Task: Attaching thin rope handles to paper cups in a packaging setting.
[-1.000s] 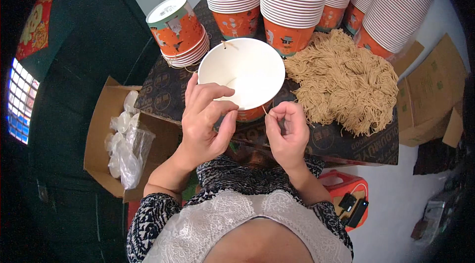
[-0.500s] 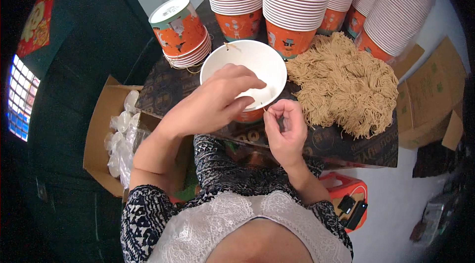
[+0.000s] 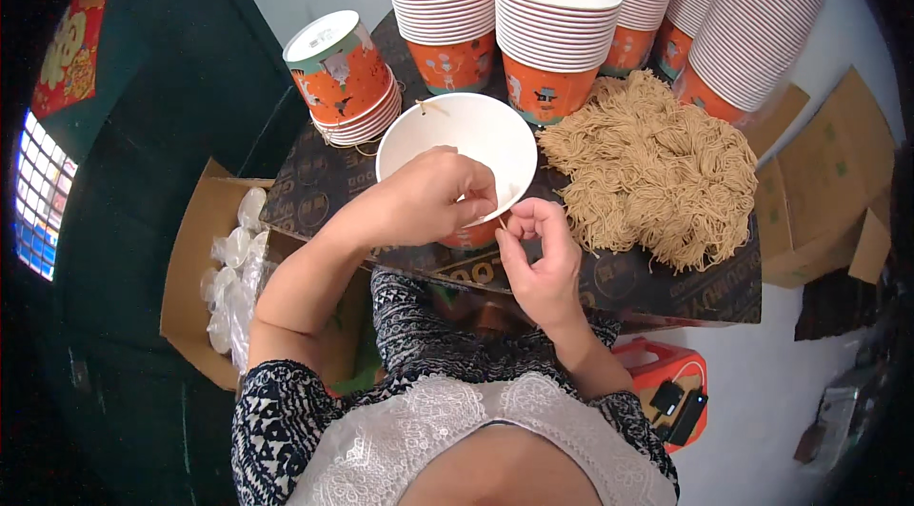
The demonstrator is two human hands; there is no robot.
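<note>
A white-lined orange paper bucket [image 3: 405, 135] stands upright near the table's front edge, its mouth facing me. Through its far rim runs a short tan string [image 3: 433, 108]. My left hand [image 3: 433, 192] reaches over the near side, thumb and fingers pinched together just inside the rim; what they hold, if anything, is hidden. Outside that same rim, my right hand [image 3: 545, 254] pinches a thin piece of string [image 3: 503, 224] between thumb and forefinger. To the right lies a big heap of tan strings [image 3: 657, 173].
Upside-down nested buckets [image 3: 338, 78] with string loops stand at the left. Tall bucket stacks [image 3: 557, 30] line the back. A carton [image 3: 195, 287] of clear plastic items is at lower left, a brown carton [image 3: 828, 182] at right. A red stool [image 3: 657, 354] bears black devices.
My left hand's fingers have closed from a spread pose into a pinch at the near rim. The right hand keeps its pinch on the string, close beside the rim. The view has shifted slightly.
</note>
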